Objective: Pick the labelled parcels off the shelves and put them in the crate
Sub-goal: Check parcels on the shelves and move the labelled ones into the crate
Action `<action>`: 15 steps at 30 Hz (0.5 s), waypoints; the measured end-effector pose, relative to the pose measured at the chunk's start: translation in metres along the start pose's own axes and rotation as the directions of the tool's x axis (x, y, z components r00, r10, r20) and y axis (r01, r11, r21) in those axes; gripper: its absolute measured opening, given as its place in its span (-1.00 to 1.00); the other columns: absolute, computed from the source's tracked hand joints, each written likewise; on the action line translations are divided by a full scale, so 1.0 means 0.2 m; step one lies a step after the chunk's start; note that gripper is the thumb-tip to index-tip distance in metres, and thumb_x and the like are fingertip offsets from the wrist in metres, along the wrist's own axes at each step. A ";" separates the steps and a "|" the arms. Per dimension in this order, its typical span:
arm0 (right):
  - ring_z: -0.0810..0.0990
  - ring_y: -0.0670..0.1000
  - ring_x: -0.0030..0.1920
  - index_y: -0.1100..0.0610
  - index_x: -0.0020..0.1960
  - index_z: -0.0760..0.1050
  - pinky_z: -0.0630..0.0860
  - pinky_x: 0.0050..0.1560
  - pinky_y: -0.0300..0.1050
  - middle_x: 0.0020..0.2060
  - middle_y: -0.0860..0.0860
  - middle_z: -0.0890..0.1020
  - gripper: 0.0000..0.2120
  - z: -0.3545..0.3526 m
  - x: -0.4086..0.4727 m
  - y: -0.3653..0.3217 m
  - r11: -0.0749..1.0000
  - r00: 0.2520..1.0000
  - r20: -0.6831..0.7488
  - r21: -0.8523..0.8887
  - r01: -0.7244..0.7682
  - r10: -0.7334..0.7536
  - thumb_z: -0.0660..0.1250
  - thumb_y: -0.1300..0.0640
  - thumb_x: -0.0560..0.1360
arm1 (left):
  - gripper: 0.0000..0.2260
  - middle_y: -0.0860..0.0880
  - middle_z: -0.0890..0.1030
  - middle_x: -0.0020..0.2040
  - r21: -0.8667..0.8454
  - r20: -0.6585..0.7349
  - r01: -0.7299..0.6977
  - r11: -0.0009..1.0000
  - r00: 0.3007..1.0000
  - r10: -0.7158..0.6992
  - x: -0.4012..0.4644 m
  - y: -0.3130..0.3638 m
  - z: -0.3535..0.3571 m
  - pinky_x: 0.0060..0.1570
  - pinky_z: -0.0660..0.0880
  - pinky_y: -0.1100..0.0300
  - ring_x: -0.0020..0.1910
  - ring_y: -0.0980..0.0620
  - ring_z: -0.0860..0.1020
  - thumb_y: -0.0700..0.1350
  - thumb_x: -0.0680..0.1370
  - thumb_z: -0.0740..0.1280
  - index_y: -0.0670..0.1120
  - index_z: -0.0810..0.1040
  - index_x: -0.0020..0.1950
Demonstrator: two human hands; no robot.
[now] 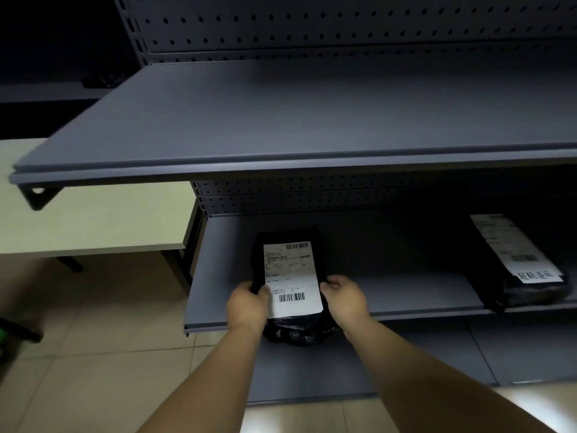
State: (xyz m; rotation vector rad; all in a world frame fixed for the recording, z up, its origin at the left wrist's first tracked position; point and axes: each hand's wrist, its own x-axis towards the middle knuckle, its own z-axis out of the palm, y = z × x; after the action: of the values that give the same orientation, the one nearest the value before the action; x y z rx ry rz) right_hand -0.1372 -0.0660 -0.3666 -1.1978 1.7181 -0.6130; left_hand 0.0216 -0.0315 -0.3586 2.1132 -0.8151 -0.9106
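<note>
A black plastic parcel [292,270] with a white barcode label lies at the left front of the middle shelf [390,295], its near end hanging over the shelf's edge. My left hand [248,303] grips its left side and my right hand [345,296] grips its right side. A second black labelled parcel [518,264] rests on the same shelf at the far right. No crate is in view.
A bare grey shelf [281,120] juts out above, close over the hands. A lower shelf [421,360] sits beneath. A pale table [93,223] stands to the left of the rack. Tiled floor [93,354] spreads at lower left, with a dark object at the left edge.
</note>
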 end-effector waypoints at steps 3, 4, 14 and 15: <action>0.53 0.12 0.20 0.16 0.33 0.43 0.44 0.14 -0.11 0.23 0.12 0.56 -0.65 -0.07 -0.04 0.00 0.978 0.994 -0.059 -0.195 0.076 -0.089 0.20 0.10 0.58 | -0.64 -0.24 0.54 0.17 0.182 -0.050 -0.104 0.978 0.992 0.115 -0.06 0.06 -0.02 -0.01 0.46 0.10 0.13 -0.21 0.51 -0.09 0.57 0.26 -0.24 0.44 0.31; 0.51 0.12 0.22 0.16 0.34 0.43 0.44 0.17 -0.09 0.24 0.12 0.54 -0.65 -0.10 -0.06 0.00 0.959 0.988 -0.079 -0.260 0.110 -0.135 0.20 0.09 0.58 | -0.66 -0.24 0.52 0.17 0.243 -0.065 -0.146 0.959 0.984 0.166 -0.08 0.08 -0.03 0.01 0.47 0.06 0.13 -0.21 0.50 -0.09 0.57 0.25 -0.23 0.45 0.29; 0.37 0.03 0.33 0.04 0.32 0.44 0.29 0.29 -0.10 0.30 0.00 0.46 -0.66 -0.51 -0.27 0.08 0.605 0.885 -0.096 -0.762 0.229 -0.456 0.12 0.02 0.59 | -0.68 -0.04 0.52 0.17 0.746 0.140 -0.459 0.482 0.816 0.561 -0.39 0.32 0.04 0.05 0.40 0.12 0.14 -0.03 0.48 0.08 0.58 0.14 -0.04 0.48 0.22; 0.36 0.03 0.34 0.03 0.32 0.44 0.28 0.29 -0.10 0.30 0.00 0.46 -0.66 -0.55 -0.28 0.09 0.591 0.880 -0.094 -0.773 0.230 -0.466 0.12 0.02 0.59 | -0.68 -0.04 0.52 0.18 0.751 0.156 -0.472 0.462 0.807 0.570 -0.42 0.34 0.07 0.06 0.40 0.11 0.15 -0.04 0.48 0.08 0.58 0.13 -0.04 0.48 0.23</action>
State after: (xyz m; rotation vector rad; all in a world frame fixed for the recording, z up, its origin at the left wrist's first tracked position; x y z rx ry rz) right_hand -0.2374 -0.0194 -0.3089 -2.1771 2.0807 -0.2937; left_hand -0.0542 -0.0103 -0.2831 2.2837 -1.9255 -0.0449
